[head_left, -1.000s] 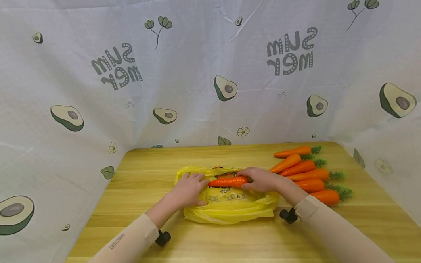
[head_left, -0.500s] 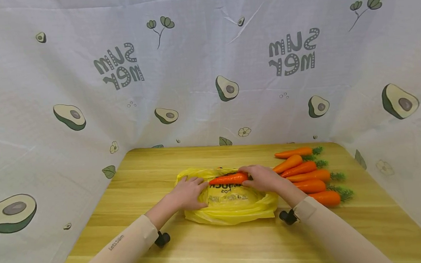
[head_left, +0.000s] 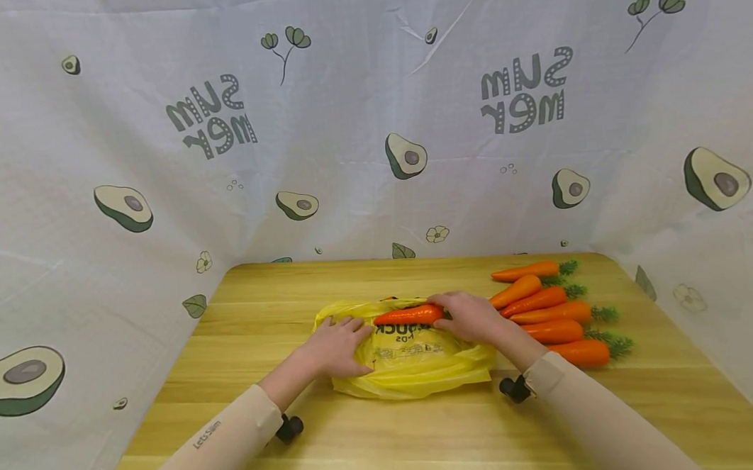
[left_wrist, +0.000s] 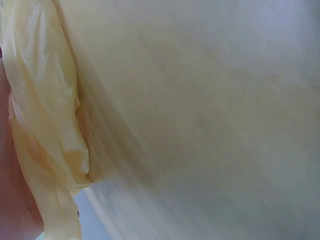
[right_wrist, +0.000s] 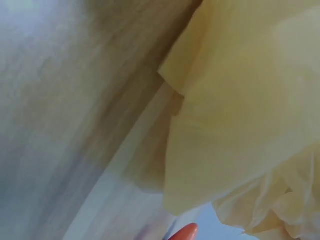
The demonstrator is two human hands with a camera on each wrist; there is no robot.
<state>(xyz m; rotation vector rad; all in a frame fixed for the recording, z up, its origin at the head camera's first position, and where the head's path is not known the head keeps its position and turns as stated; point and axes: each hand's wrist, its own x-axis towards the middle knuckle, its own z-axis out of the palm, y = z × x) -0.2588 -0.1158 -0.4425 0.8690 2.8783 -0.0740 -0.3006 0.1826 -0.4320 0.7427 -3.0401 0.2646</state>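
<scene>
- On the wooden table (head_left: 246, 426), near its middle, lies a crumpled yellow plastic bag (head_left: 409, 364) with dark print on it.
- At the bag's left end, the left hand (head_left: 337, 345) rests flat on the plastic, its fingers straight and spread, pressing the bag down.
- At the bag's right end, the right hand (head_left: 470, 317) curls its fingers and thumb round the thick end of 1 orange carrot (head_left: 409, 315).
- That carrot lies almost level across the bag's far edge, its tip pointing toward the left hand; whether it is inside the bag or on top of it I cannot tell.
- Right of the bag, a row of 6 more carrots (head_left: 550, 314) with green tops lies on the table, just behind the right wrist.
- Behind the bag, a white curtain (head_left: 370, 122) printed with avocados encloses the table.
</scene>
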